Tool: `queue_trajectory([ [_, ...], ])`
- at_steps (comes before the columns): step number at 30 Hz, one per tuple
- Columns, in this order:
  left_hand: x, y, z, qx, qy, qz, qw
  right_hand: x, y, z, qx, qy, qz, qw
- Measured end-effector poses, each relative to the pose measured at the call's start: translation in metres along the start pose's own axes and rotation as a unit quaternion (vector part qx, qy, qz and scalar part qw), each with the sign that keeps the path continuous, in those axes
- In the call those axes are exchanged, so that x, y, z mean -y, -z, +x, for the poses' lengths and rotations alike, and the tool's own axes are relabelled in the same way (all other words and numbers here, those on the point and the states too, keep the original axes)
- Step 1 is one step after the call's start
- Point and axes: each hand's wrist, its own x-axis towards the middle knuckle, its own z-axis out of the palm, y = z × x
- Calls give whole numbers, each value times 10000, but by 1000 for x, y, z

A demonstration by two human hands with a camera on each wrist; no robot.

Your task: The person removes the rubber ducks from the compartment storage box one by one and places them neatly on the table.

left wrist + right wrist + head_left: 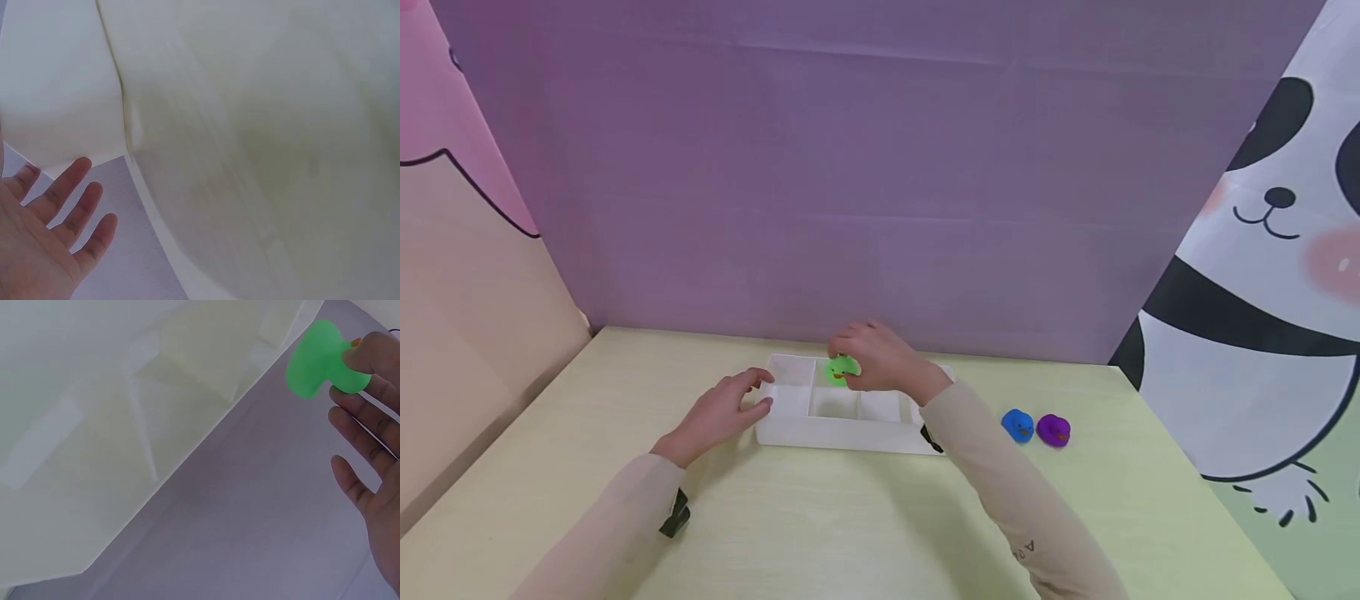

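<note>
A green toy duck is pinched between the thumb and fingers of my right hand, above the back part of a white divided tray. The right wrist view shows the green duck at the fingertips of that hand, with the other fingers spread. My left hand is at the tray's left end, its fingers spread and loosely bent. In the left wrist view, the fingers of the left hand lie close to the tray's edge; whether they touch it is unclear. My right forearm hides the tray's right end.
A blue toy duck and a purple toy duck sit side by side on the pale wooden table, right of the tray. A purple backdrop rises behind the table, and a panda-print panel stands at the right.
</note>
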Motion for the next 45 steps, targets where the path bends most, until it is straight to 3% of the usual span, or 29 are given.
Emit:
queue_trajectory([
  [11, 3, -1, 1, 18, 30, -67, 10000, -14, 5, -37, -158, -11, -132, 9998],
  [45, 2, -2, -1, -15, 25, -152, 9999, -56, 15, -135, -367, -961, 88, 9947],
])
